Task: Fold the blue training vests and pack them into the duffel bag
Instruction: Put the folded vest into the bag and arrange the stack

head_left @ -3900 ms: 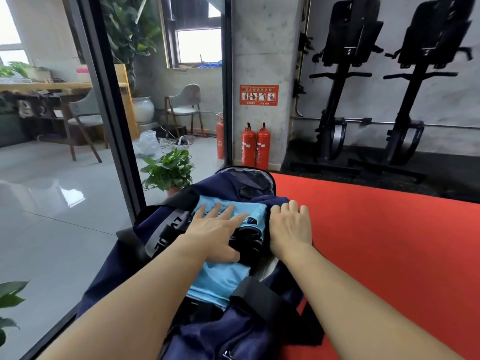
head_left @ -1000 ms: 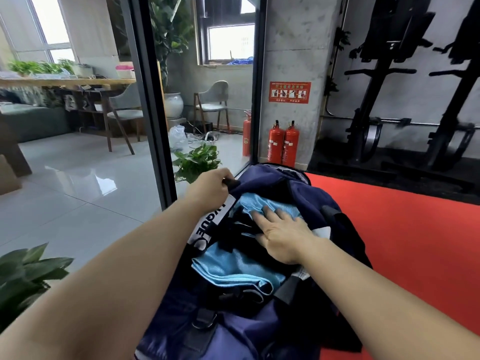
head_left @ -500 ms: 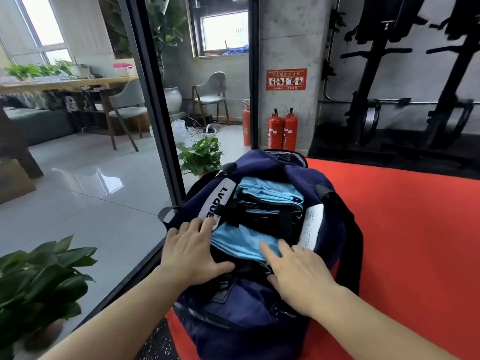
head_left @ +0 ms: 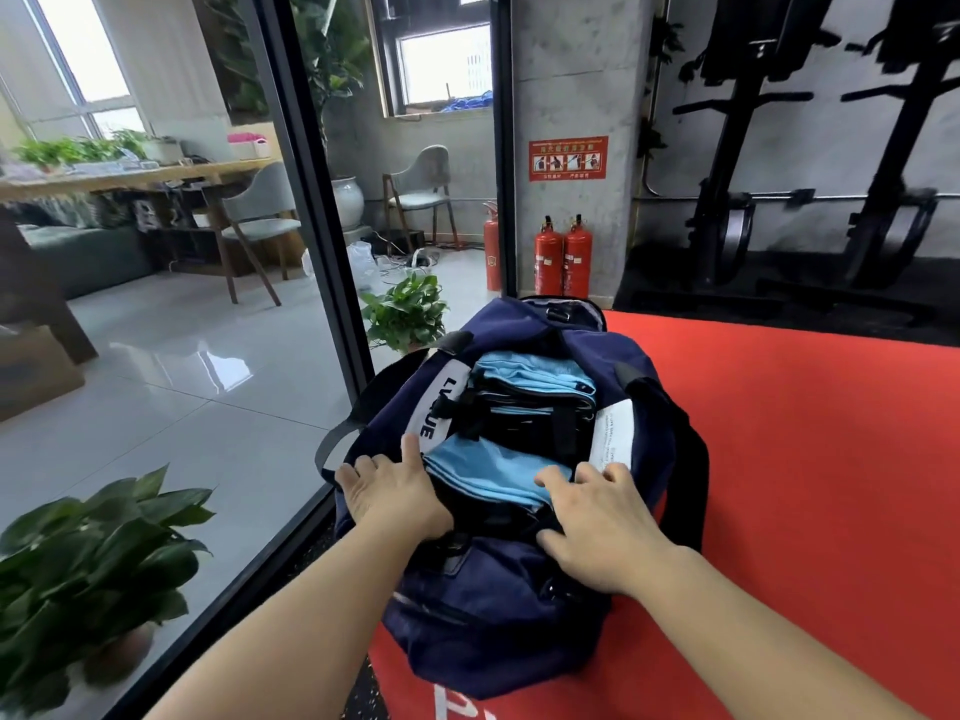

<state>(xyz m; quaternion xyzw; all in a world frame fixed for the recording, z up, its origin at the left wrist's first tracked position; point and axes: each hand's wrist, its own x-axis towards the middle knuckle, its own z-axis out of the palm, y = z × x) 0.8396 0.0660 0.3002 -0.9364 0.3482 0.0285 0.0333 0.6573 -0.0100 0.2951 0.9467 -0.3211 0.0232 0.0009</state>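
The left hand (head_left: 395,491) is lying flat on the left rim of the duffel bag (head_left: 493,631), its grip apart and fingers spread. The right hand (head_left: 597,527) is touching the right rim with bent fingers; I cannot tell if its grip is pinching anything. The folded blue vests (head_left: 493,470) are lying inside the open bag. A black strap (head_left: 569,433) is crossing over them. The bag is sitting on a red mat (head_left: 805,459). A glass wall's black frame (head_left: 332,252) is standing close on the left. A small green plant (head_left: 405,309) and two fire extinguishers (head_left: 563,257) are standing behind the bag.
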